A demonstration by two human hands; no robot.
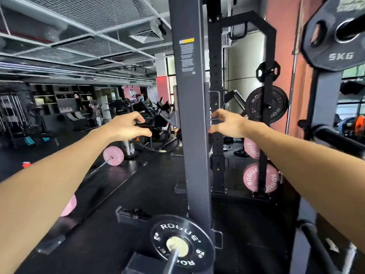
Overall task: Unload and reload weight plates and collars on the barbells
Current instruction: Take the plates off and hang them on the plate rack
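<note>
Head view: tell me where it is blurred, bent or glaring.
Head view: the 5KG plate at top right and the dark frame at lower right are smeared by blur; the wide lens bows the rack upright and ceiling lines; daylight washes out the windows at right; both hands, left hand and right hand, read fairly sharp.
</note>
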